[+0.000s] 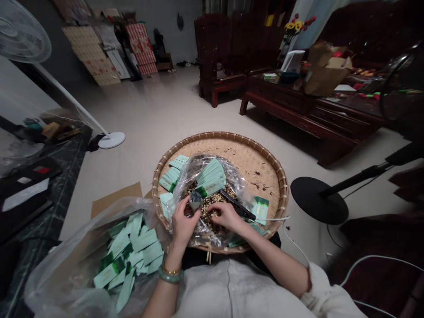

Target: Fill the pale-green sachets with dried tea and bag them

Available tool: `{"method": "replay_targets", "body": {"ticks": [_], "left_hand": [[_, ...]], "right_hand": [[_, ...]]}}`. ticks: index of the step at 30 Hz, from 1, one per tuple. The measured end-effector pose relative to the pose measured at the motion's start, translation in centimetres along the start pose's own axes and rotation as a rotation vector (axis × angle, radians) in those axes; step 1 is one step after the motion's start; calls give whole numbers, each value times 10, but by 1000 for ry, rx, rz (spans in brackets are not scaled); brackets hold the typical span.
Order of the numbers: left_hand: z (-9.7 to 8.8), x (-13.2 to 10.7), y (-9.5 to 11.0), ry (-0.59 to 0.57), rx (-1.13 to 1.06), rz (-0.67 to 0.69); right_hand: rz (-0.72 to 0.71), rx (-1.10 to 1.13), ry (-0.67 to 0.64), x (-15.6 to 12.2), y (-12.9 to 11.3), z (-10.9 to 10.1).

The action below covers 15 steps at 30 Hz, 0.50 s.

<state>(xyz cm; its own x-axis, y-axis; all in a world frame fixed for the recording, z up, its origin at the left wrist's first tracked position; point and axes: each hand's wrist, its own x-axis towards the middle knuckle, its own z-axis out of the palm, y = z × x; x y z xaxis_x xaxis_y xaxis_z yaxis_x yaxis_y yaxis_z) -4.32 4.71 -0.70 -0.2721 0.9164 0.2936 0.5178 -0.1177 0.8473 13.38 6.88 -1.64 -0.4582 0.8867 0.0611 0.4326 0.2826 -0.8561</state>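
Observation:
My left hand [185, 221] is closed round a small packet [195, 201], held upright with its mouth open and silvery inside. My right hand [227, 217] has its fingers curled into a loose dried mix [212, 204] of dark and pale bits, which lies in a clear plastic bag [243, 181]. A fanned stack of pale green packets [212, 176] rests on the bag just beyond my hands. Beside my right hand lies a black clamp-like tool [236, 205] with a white cord. All of this sits on a round woven bamboo tray [261, 161].
More green packets [170, 179] lie along the tray's left side, and others [261, 210] at its right. A big clear bag [76, 260] at left holds many packets. Fan bases, one white [111, 140] and one black [319, 200], flank the tray. A wooden table [298, 104] stands beyond.

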Motion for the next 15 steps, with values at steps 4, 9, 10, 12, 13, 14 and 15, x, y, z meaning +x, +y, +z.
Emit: {"method": "replay_targets", "body": {"ticks": [4, 9, 10, 12, 13, 14, 15], "left_hand": [[1, 0, -2, -24, 17, -8], [2, -1, -3, -31, 8, -8], [1, -1, -4, -31, 3, -3], [1, -1, -4, -28, -6, 9], [1, -1, -4, -25, -8, 14], [0, -1, -4, -24, -7, 16], [0, 0, -4, -25, -6, 17]], "right_hand": [[209, 338, 30, 3, -2, -5], [516, 1084, -40, 3, -10, -7], [532, 1182, -34, 3, -11, -8], [546, 1282, -27, 2, -14, -10], [548, 1285, -28, 2, -14, -10], [544, 1254, -29, 1, -14, -11], [528, 1181, -25, 1, -13, -10]]}}
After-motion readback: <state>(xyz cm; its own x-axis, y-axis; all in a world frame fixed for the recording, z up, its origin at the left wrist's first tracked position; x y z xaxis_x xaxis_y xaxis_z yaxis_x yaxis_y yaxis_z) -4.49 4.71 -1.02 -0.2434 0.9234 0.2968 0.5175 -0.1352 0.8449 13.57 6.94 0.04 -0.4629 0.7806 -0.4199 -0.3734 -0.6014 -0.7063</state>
